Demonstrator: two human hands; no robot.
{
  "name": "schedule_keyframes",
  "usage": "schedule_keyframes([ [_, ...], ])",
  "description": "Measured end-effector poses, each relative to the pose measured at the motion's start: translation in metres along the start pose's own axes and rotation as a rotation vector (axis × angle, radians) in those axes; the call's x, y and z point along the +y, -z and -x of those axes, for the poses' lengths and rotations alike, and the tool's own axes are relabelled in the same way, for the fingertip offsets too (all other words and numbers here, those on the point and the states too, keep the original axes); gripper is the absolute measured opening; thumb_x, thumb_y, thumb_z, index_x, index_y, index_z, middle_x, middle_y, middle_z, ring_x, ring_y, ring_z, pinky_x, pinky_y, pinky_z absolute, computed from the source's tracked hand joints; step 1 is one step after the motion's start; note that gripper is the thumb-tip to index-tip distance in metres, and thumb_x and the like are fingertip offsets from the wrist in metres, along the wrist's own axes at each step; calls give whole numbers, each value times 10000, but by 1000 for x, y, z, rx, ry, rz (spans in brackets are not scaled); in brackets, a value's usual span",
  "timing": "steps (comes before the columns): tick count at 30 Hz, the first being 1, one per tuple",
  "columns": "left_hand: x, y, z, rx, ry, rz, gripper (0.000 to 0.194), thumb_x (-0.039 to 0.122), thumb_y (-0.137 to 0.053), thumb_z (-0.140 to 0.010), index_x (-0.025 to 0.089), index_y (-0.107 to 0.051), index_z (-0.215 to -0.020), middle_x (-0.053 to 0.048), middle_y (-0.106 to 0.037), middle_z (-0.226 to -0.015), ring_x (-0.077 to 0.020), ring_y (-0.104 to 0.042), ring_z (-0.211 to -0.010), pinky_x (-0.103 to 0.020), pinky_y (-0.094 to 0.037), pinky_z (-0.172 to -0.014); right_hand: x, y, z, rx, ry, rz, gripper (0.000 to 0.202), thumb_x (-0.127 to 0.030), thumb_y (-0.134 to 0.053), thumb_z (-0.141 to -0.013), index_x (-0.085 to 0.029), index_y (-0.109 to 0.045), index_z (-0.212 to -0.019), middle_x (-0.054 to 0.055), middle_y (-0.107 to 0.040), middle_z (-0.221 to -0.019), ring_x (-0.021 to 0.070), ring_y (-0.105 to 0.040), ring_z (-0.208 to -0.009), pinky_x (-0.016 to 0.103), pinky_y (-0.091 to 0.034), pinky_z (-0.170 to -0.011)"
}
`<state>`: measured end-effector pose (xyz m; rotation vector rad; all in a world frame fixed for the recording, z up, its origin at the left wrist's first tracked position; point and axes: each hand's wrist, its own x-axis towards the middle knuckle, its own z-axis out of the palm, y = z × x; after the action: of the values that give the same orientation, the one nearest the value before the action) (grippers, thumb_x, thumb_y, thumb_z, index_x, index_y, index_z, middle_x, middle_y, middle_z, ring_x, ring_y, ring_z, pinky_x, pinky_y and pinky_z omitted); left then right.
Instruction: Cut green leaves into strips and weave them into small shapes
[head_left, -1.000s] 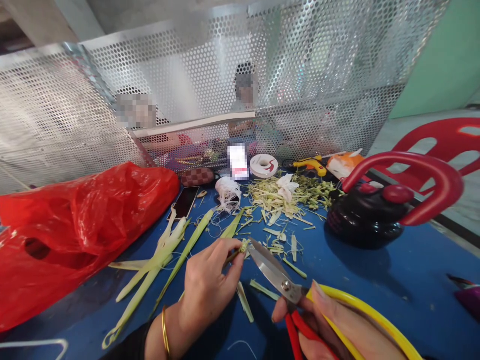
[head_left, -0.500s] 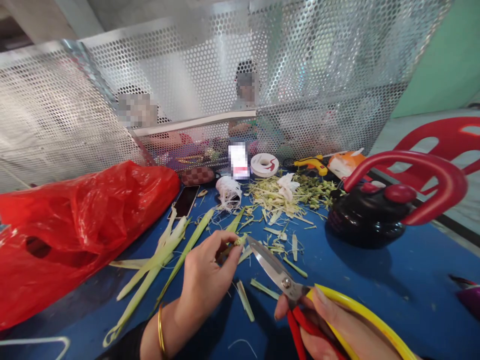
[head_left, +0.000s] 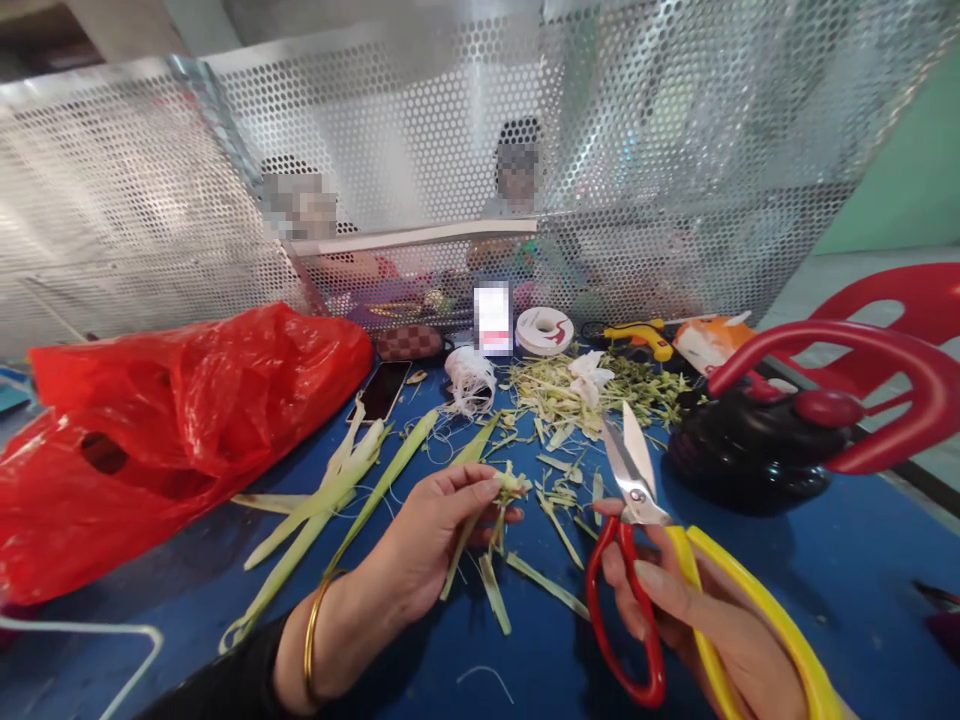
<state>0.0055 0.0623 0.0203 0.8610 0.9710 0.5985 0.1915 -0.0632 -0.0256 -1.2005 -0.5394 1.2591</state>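
Between the thumb and fingers of my left hand (head_left: 442, 540) is a small knotted piece of pale green leaf strip (head_left: 511, 484), with loose ends hanging below. My right hand (head_left: 697, 610) grips scissors (head_left: 637, 495) with one red and one yellow handle. Their blades point away from me, parted, to the right of the knotted piece and apart from it. Cut bits of leaf strip (head_left: 495, 595) lie on the blue table under my hands. Longer pale green leaf strips (head_left: 315, 520) lie to the left of my left hand.
A red plastic bag (head_left: 187, 430) fills the left side. A black kettle (head_left: 750, 455) with a red handle stands right. Behind are a heap of trimmings (head_left: 551, 395), white thread (head_left: 470, 380), a ribbon spool (head_left: 544, 330) and a phone (head_left: 381, 390). Two people sit behind the perforated metal screen (head_left: 405, 130).
The scissors have moved right and away from my left hand, and their blades have parted. My left hand has turned, showing more of the knotted piece. The view has shifted slightly left.
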Motion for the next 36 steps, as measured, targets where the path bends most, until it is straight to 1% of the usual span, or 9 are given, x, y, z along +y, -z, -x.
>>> schedule_keyframes([
  [3, -7, -4, 5, -18, 79, 24, 285, 278, -819, -638, 156, -632, -816, -5, -658, -733, -99, -625, -646, -177, -454, -552, -3, 2, 0, -29, -81, 27, 593, -373, -812, -677, -241, -561, -1198, 30, -695, -837, 131, -591, -575, 240, -475, -507],
  [7, -19, -11, 12, -110, 169, 44, 253, 262, -812, -632, 149, -644, -785, 23, -599, -639, -73, -548, -558, -178, -438, -512, -4, 0, 0, -27, -55, 61, 596, -353, -824, -652, -239, -560, -1174, 33, -721, -854, 139, -622, -611, 261, -507, -559],
  [15, -32, -18, 17, -221, 206, -74, 258, 282, -794, -638, 143, -626, -776, 3, -637, -685, -104, -598, -604, -216, -496, -577, 0, -13, 3, -92, -105, 112, 630, -347, -843, -581, -204, -554, -1122, -15, -677, -718, 122, -595, -548, 281, -519, -573],
  [20, -34, -18, 17, -274, 232, -153, 260, 289, -788, -638, 149, -633, -792, -9, -656, -695, -113, -613, -604, -225, -493, -581, 6, -11, 2, -121, -80, 91, 570, -333, -794, -659, -224, -558, -1166, -35, -650, -723, 119, -599, -559, 274, -505, -574],
  [24, -36, -18, 15, -251, 205, -179, 256, 299, -792, -635, 145, -642, -774, -6, -648, -660, -109, -607, -581, -227, -482, -587, 5, -11, 3, -129, -76, 137, 559, -334, -763, -707, -224, -562, -1217, -37, -636, -707, 109, -584, -548, 270, -500, -592],
  [28, -33, -16, 11, -180, 191, -140, 266, 297, -802, -618, 155, -629, -762, 12, -630, -650, -125, -631, -593, -221, -454, -563, -1, -10, 3, -62, -52, 159, 550, -347, -745, -740, -230, -553, -1242, -33, -620, -715, 105, -559, -548, 247, -485, -569],
  [30, -29, -15, 10, -151, 178, -116, 266, 290, -805, -620, 155, -625, -761, 14, -631, -684, -126, -646, -613, -210, -442, -561, -5, -7, 4, -70, -59, 165, 553, -403, -719, -771, -235, -535, -1265, -19, -619, -740, 114, -554, -567, 244, -479, -557],
  [33, -21, -12, 9, -123, 125, -69, 261, 275, -806, -626, 152, -629, -772, 16, -633, -714, -117, -643, -621, -213, -462, -599, -12, -2, 8, -166, -2, 262, 582, -543, -641, -805, -216, -540, -1276, 4, -604, -745, 129, -521, -562, 256, -462, -531],
  [36, -15, -9, 8, -103, 66, -11, 256, 262, -807, -630, 149, -638, -786, 5, -644, -725, -112, -629, -614, -219, -472, -619, -15, 2, 13, -200, 110, 422, 713, -668, -656, -716, -197, -592, -1246, 6, -574, -735, 134, -495, -578, 232, -433, -505],
])
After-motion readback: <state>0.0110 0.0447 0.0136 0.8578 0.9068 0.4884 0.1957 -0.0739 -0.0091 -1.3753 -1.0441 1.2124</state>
